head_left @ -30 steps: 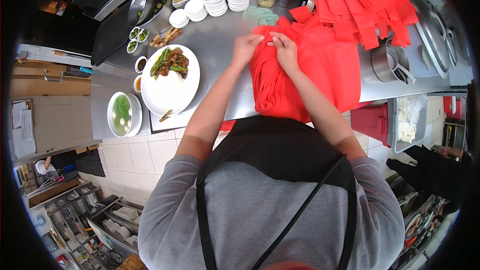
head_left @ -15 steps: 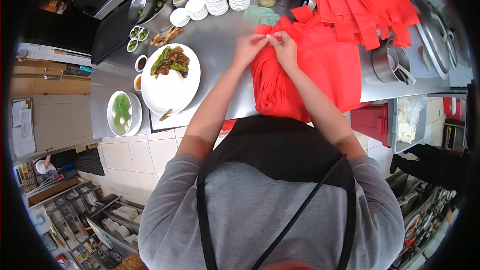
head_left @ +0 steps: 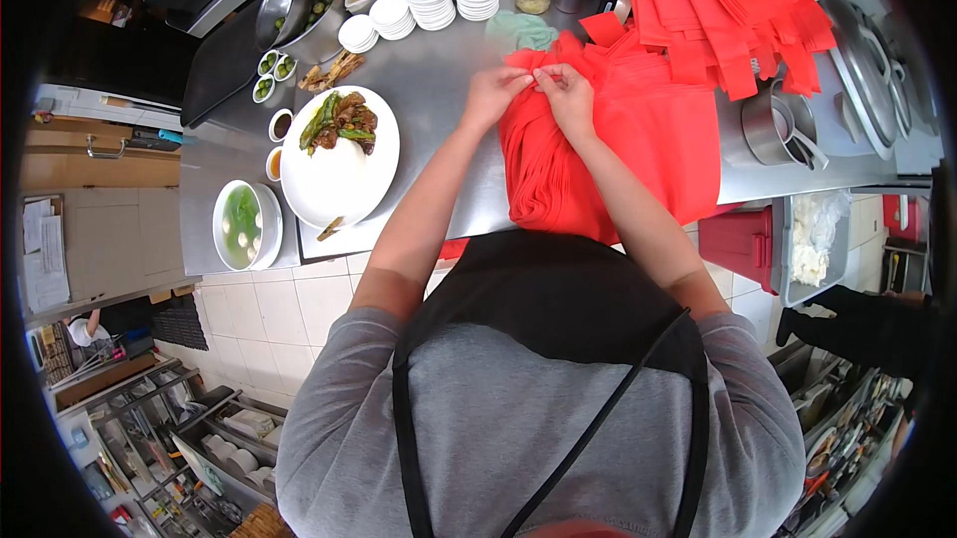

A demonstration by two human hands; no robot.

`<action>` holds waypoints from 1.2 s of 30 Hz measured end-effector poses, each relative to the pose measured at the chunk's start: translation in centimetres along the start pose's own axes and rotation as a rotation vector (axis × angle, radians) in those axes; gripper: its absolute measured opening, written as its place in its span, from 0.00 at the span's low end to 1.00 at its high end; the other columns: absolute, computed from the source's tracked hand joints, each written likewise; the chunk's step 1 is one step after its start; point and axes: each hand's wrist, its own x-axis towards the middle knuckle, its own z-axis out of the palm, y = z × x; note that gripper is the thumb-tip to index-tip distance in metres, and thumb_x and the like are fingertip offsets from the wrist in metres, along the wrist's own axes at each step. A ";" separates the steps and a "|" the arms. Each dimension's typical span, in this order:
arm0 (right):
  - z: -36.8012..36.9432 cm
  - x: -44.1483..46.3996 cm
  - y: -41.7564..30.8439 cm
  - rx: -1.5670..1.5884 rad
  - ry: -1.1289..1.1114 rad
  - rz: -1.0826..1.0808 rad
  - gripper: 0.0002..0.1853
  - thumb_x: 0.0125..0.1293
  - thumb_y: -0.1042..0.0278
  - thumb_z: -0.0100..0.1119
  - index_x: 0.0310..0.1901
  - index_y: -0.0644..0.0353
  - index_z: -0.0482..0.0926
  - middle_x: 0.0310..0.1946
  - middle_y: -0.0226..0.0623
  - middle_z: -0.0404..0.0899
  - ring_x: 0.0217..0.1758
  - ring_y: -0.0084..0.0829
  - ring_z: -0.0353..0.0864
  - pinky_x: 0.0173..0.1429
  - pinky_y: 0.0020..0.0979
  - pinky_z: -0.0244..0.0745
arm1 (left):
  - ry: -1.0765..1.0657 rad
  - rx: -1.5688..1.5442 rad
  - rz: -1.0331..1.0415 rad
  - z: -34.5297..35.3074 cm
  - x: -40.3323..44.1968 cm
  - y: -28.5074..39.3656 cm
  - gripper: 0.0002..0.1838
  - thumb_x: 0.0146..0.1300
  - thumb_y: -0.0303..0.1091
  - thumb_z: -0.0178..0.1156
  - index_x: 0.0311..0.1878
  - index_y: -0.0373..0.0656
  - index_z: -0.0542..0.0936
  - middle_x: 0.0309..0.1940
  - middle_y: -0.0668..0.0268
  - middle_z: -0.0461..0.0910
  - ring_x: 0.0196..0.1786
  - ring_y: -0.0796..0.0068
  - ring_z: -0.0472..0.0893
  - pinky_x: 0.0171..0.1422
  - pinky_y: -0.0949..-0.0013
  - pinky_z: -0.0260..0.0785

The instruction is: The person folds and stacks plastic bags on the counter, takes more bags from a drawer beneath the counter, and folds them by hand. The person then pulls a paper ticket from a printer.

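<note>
A thick stack of red fabric bags (head_left: 653, 144) lies on the steel counter in front of me. At its far left edge, my left hand (head_left: 493, 96) pinches the cloth of a red bag between thumb and fingertips. Close beside it, my right hand (head_left: 567, 99) pinches the same cloth, with the fingertips of both hands almost meeting. A second pile of red bags (head_left: 723, 0) with strap handles sits behind on the right. Just beyond my hands is a crumpled green cloth (head_left: 521, 31).
Left on the counter (head_left: 429, 159) are a white plate (head_left: 334, 194) of meat and greens, a soup bowl (head_left: 249, 226), sauce cups and stacked small dishes (head_left: 429, 0). Metal pots (head_left: 773, 124) and lids stand at right. A person in dark trousers (head_left: 857, 329) is at far right.
My fingertips have shifted slightly on the red cloth, and the left hand is a touch lower. The stack and the dishes have stayed put.
</note>
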 end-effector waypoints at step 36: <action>-0.2 0.0 0.7 -0.048 0.027 -0.055 0.11 0.57 0.65 0.56 0.35 0.65 0.77 0.24 0.42 0.78 0.27 0.30 0.78 0.35 0.30 0.71 | 0.398 -0.298 -0.037 1.0 -0.9 -3.3 0.04 0.57 0.27 0.55 0.35 0.38 0.77 0.31 0.64 0.77 0.36 0.77 0.75 0.37 0.73 0.68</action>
